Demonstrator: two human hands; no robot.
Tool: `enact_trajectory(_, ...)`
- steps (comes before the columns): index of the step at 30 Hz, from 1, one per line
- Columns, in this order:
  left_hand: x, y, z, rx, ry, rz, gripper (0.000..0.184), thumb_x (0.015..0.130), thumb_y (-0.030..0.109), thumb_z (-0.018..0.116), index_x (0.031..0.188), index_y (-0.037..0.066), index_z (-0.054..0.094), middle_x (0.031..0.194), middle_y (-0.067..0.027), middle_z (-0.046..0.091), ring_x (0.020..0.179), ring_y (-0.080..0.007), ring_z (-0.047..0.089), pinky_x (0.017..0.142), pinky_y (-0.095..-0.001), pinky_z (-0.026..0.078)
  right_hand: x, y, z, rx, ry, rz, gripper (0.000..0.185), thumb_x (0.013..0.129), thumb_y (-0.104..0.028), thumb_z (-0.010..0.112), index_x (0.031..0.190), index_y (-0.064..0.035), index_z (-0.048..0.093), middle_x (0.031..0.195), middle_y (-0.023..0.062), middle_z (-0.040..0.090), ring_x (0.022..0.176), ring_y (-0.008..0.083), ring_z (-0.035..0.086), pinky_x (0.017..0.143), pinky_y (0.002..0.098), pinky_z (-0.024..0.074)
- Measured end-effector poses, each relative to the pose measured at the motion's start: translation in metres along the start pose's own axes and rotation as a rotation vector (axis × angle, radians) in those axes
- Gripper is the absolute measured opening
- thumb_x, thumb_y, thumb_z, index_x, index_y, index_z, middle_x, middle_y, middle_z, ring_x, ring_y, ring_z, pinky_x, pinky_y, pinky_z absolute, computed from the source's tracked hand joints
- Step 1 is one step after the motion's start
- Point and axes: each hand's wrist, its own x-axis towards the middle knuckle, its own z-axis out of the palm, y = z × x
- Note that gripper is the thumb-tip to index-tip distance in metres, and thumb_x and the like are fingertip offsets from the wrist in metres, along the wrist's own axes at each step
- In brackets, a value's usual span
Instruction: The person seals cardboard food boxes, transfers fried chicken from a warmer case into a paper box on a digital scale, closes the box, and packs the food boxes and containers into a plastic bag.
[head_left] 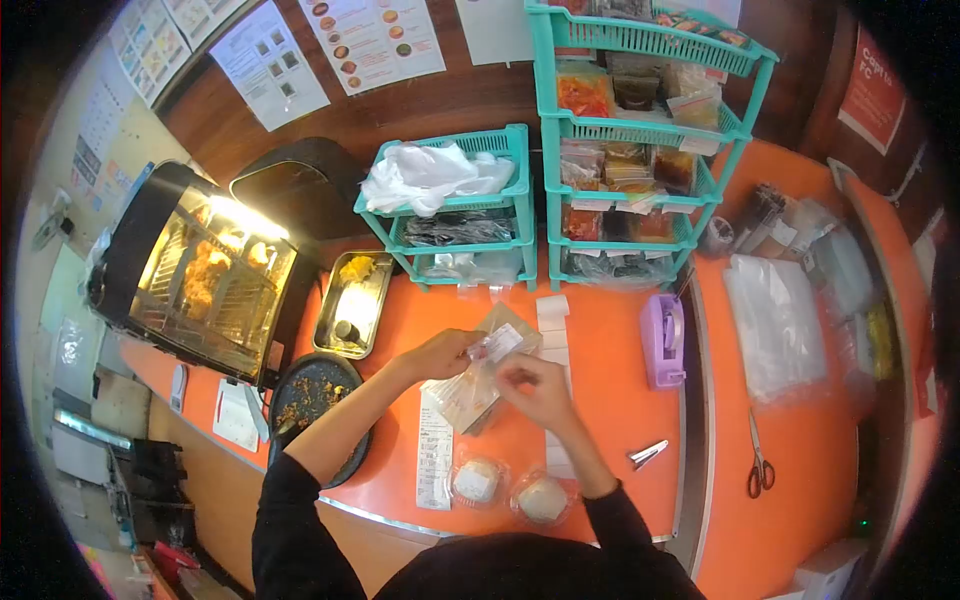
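Observation:
My left hand point(448, 354) grips the top of a clear-fronted bag with brown paper point(465, 401), near a white printed label point(497, 343). The bag tilts over the orange counter, and its contents are too blurred to name. My right hand point(538, 389) is closed, with fingers curled against the bag's right side; what they pinch is hidden. Below the bag are two clear lidded containers, one on the left point(478, 482) and another on the right point(542, 498), each with something pale and round inside. A long printed receipt point(434, 455) lies left of them.
A lit food warmer point(205, 270), a metal tray point(352, 305) and a dark round pan point(320, 395) stand left. Teal racks point(640, 130) with packets rise behind. On the right are a purple tape dispenser point(664, 340), a stapler point(648, 454), scissors point(760, 465) and plastic bags point(775, 320).

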Motion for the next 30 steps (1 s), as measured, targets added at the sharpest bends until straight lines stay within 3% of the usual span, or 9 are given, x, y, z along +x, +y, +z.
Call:
enact_trajectory(3, 0.006, 0.006, -0.011, 0.036, -0.015, 0.036, 0.026, 0.079, 0.008, 0.059, 0.104, 0.001, 0.058, 0.078, -0.0233, 0.061, 0.072, -0.0409, 0.061, 0.063, -0.0444, 0.047, 0.009, 0.010, 0.045, -0.301, 0.242, -0.004, 0.011, 0.077, 0.001, 0.066, 0.088, -0.0012, 0.065, 0.088, 0.0104, 0.068, 0.078, 0.0163, 0.067, 0.067, 0.0263, 0.0533)
enact_trajectory(4, 0.008, 0.006, -0.012, 0.051, -0.010, 0.081, 0.028, 0.074, 0.005, 0.059, 0.101, 0.001, 0.060, 0.076, -0.0232, 0.061, 0.071, -0.0407, 0.061, 0.062, -0.0445, 0.047, 0.008, 0.010, 0.050, -0.467, 0.302, -0.039, 0.007, 0.078, -0.004, 0.064, 0.084, -0.0015, 0.064, 0.084, 0.0157, 0.066, 0.072, 0.0262, 0.067, 0.064, 0.0338, 0.0540)
enact_trajectory(7, 0.013, 0.009, -0.011, 0.117, -0.029, -0.003, 0.028, 0.067, 0.002, 0.057, 0.094, 0.002, 0.062, 0.077, -0.0228, 0.062, 0.072, -0.0403, 0.061, 0.063, -0.0448, 0.047, 0.004, 0.011, 0.063, -0.857, 0.379, -0.096, 0.010, 0.079, -0.011, 0.064, 0.080, -0.0009, 0.062, 0.079, 0.0166, 0.066, 0.068, 0.0337, 0.065, 0.063, 0.0412, 0.0529)
enact_trajectory(10, 0.020, 0.005, -0.008, 0.207, -0.079, -0.035, 0.038, 0.062, 0.007, 0.065, 0.100, 0.001, 0.064, 0.085, -0.0213, 0.064, 0.082, -0.0382, 0.063, 0.075, -0.0436, 0.051, 0.006, 0.011, 0.067, -0.875, 0.363, -0.024, 0.017, 0.080, -0.017, 0.064, 0.079, -0.0003, 0.062, 0.078, 0.0168, 0.066, 0.068, 0.0361, 0.065, 0.063, 0.0447, 0.0520)
enact_trajectory(14, 0.013, 0.006, 0.001, 0.215, 0.122, 0.043, 0.027, 0.064, 0.004, 0.062, 0.091, 0.003, 0.065, 0.079, -0.0197, 0.064, 0.076, -0.0391, 0.063, 0.067, -0.0435, 0.050, 0.011, 0.012, 0.071, -0.811, 0.342, 0.019, 0.019, 0.079, -0.018, 0.066, 0.079, 0.0002, 0.062, 0.079, 0.0170, 0.066, 0.069, 0.0353, 0.065, 0.063, 0.0440, 0.0522)
enact_trajectory(16, 0.010, 0.016, 0.003, 0.289, 0.128, -0.126, 0.030, 0.062, 0.006, 0.065, 0.092, 0.004, 0.066, 0.082, -0.0192, 0.065, 0.078, -0.0382, 0.063, 0.070, -0.0437, 0.051, 0.015, 0.004, 0.071, -0.740, 0.315, 0.221, 0.020, 0.077, -0.019, 0.068, 0.080, 0.0002, 0.063, 0.080, 0.0172, 0.067, 0.070, 0.0353, 0.065, 0.063, 0.0430, 0.0523)
enact_trajectory(20, 0.006, 0.010, 0.019, 0.143, 0.380, -0.115, 0.029, 0.059, 0.014, 0.073, 0.084, 0.001, 0.067, 0.077, -0.0202, 0.064, 0.076, -0.0377, 0.065, 0.070, -0.0425, 0.053, 0.018, 0.009, 0.070, -0.751, 0.333, 0.202, 0.020, 0.076, -0.018, 0.070, 0.076, 0.0001, 0.060, 0.076, 0.0168, 0.065, 0.067, 0.0348, 0.065, 0.061, 0.0428, 0.0516)
enact_trajectory(25, -0.001, 0.017, 0.033, -0.020, 0.658, -0.300, 0.019, 0.059, 0.015, 0.074, 0.062, -0.001, 0.063, 0.058, -0.0193, 0.058, 0.056, -0.0350, 0.062, 0.051, -0.0392, 0.048, 0.007, 0.022, 0.085, -0.950, 0.487, -0.212, 0.015, 0.078, -0.011, 0.066, 0.078, -0.0022, 0.054, 0.073, 0.0128, 0.056, 0.064, 0.0335, 0.059, 0.056, 0.0421, 0.0488)
enact_trajectory(30, 0.006, 0.019, 0.063, -0.295, 0.938, -0.438, 0.008, 0.062, 0.009, 0.070, 0.063, 0.002, 0.067, 0.059, -0.0182, 0.061, 0.053, -0.0294, 0.063, 0.051, -0.0378, 0.047, 0.001, 0.033, 0.087, -0.954, 0.542, -0.268, 0.009, 0.079, -0.002, 0.063, 0.085, -0.0017, 0.056, 0.078, 0.0141, 0.055, 0.066, 0.0340, 0.059, 0.056, 0.0411, 0.0486)
